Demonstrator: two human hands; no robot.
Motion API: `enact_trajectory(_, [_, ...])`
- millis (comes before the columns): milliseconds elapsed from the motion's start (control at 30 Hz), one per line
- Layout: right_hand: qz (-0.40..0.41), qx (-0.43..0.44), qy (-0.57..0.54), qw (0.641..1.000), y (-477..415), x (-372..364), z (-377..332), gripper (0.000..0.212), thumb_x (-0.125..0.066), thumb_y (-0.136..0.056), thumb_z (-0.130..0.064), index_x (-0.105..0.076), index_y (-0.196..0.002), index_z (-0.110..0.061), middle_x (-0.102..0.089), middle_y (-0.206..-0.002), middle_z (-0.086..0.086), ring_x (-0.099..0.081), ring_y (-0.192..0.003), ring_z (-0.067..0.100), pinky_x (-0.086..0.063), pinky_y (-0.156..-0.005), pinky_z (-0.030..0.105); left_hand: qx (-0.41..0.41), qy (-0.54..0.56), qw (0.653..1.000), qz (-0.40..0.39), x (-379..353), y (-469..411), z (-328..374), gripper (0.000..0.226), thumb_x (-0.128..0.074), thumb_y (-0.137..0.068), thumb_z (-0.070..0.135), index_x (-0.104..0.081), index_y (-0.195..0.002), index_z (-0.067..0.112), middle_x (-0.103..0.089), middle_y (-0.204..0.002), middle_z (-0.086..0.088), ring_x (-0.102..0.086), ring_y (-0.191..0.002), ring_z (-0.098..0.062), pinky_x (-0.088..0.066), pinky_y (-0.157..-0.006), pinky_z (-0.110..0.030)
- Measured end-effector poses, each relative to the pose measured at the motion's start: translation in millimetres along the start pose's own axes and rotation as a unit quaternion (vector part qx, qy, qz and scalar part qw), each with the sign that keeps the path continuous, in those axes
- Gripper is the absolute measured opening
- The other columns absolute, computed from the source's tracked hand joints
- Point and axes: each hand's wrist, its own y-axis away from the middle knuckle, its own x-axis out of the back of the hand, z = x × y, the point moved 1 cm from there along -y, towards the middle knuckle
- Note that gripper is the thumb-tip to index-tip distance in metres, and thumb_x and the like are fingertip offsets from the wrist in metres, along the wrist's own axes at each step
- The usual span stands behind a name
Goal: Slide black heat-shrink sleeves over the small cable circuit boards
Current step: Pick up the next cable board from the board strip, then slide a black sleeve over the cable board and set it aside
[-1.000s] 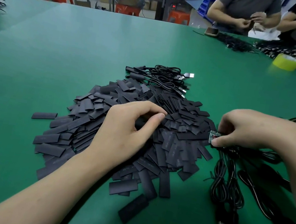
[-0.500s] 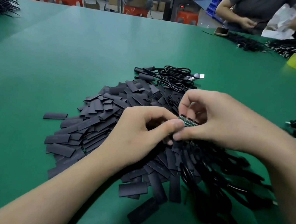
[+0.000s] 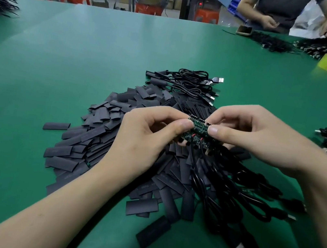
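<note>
Left hand [image 3: 146, 134] and right hand [image 3: 248, 135] pinch a small stack of circuit boards [image 3: 198, 129] above the pile of sleeves [image 3: 95, 141].
Both hands are clamped on the boards; their cables [image 3: 233, 190] trail to the table [image 3: 83, 57] at the right, and whether the left hand also holds a sleeve cannot be told. Separate one board, keep the rest gripped in the right hand, squeeze a flat sleeve open at its edges, and feed the board in squarely so corners do not snag.
</note>
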Motion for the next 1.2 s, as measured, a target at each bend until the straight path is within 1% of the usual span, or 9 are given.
enact_trajectory(100, [0.009,0.047,0.0,0.999,0.6,-3.1,-0.9,0.012,-0.069,-0.091,-0.028,-0.072,-0.086,-0.018,-0.062,-0.068,-0.009,-0.048,-0.059,0.004,-0.038,-0.056,0.016,-0.004,0.0,1.0,0.028,-0.2,0.9,1.6,0.012,-0.073,-0.093,0.014,-0.078,-0.09,0.024,-0.076,-0.083,0.003,-0.071,-0.073,-0.013,-0.06,-0.07,-0.026])
enact_trajectory(167, [0.021,0.059,0.008,0.998,-0.2,-4.1,-0.3,0.013,-0.068,-0.095,-0.015,-0.071,-0.083,-0.014,-0.066,-0.065,-0.009,-0.052,-0.054,-0.001,-0.038,-0.052,0.009,-0.044,-0.065,0.996,0.052,1.0,1.8,4.8,0.008,-0.076,-0.091,0.018,-0.074,-0.096,0.024,-0.074,-0.089,0.006,-0.07,-0.075,-0.011,-0.059,-0.068,-0.033])
enact_trajectory(333, [0.071,0.068,0.045,0.994,0.4,-2.3,-1.5,0.012,-0.07,-0.094,-0.021,-0.074,-0.083,-0.021,-0.071,-0.069,-0.003,-0.059,-0.06,0.006,-0.043,-0.057,0.017,-0.272,-0.316,0.908,0.037,5.1,2.2,12.2,0.013,-0.076,-0.095,0.025,-0.079,-0.105,0.017,-0.066,-0.109,-0.001,-0.063,-0.096,-0.019,-0.052,-0.081,-0.037])
enact_trajectory(500, [0.105,0.073,0.067,0.989,0.0,-5.5,-3.7,0.011,-0.072,-0.089,-0.027,-0.075,-0.079,-0.023,-0.071,-0.069,0.001,-0.056,-0.061,0.007,-0.043,-0.059,0.026,-0.308,-0.391,0.866,0.046,3.1,1.8,10.2,0.01,-0.075,-0.096,0.025,-0.082,-0.094,0.018,-0.069,-0.106,-0.003,-0.058,-0.087,-0.024,-0.047,-0.073,-0.034])
enact_trajectory(633, [0.106,0.066,0.065,0.99,-0.4,-4.8,-2.8,0.013,-0.072,-0.09,-0.029,-0.075,-0.079,-0.024,-0.068,-0.065,-0.004,-0.055,-0.057,0.006,-0.042,-0.057,0.024,-0.285,-0.386,0.877,0.036,2.4,1.0,12.0,0.009,-0.074,-0.097,0.023,-0.079,-0.093,0.016,-0.063,-0.102,-0.004,-0.055,-0.089,-0.025,-0.043,-0.075,-0.031])
enact_trajectory(767, [0.1,0.029,-0.009,0.995,1.4,0.7,-0.1,0.014,-0.071,-0.093,-0.028,-0.073,-0.083,-0.018,-0.064,-0.064,-0.001,-0.052,-0.056,0.021,-0.038,-0.057,0.039,-0.263,-0.374,0.889,-0.027,2.6,1.0,16.3,0.004,-0.071,-0.094,0.014,-0.074,-0.097,0.014,-0.054,-0.108,-0.005,-0.049,-0.099,-0.024,-0.04,-0.086,-0.029])
enact_trajectory(967, [0.089,-0.014,-0.051,0.995,0.6,-5.5,-0.4,0.018,-0.065,-0.098,-0.023,-0.068,-0.083,-0.014,-0.074,-0.069,0.015,-0.051,-0.06,0.033,-0.035,-0.06,0.045,-0.277,-0.457,0.839,-0.101,-3.6,5.9,22.5,0.018,-0.066,-0.079,0.023,-0.07,-0.097,0.021,-0.049,-0.116,-0.006,-0.041,-0.105,-0.028,-0.04,-0.087,-0.046])
enact_trajectory(1100, [0.095,-0.01,-0.064,0.993,-0.7,-3.9,0.8,0.013,-0.066,-0.097,-0.02,-0.071,-0.087,-0.012,-0.073,-0.07,0.016,-0.059,-0.057,0.031,-0.041,-0.059,0.045,-0.269,-0.387,0.874,-0.118,-7.4,8.2,28.5,0.011,-0.071,-0.077,0.022,-0.069,-0.086,0.018,-0.044,-0.107,-0.003,-0.041,-0.097,-0.027,-0.038,-0.087,-0.039])
enact_trajectory(1200, [0.104,-0.001,-0.082,0.991,-0.1,1.0,3.2,0.012,-0.066,-0.096,-0.019,-0.07,-0.087,-0.012,-0.071,-0.067,0.017,-0.061,-0.051,0.027,-0.047,-0.051,0.032,-0.244,-0.32,0.906,-0.131,-6.7,8.9,31.1,0.009,-0.066,-0.075,0.017,-0.067,-0.083,0.015,-0.04,-0.106,-0.004,-0.042,-0.098,-0.027,-0.037,-0.087,-0.033])
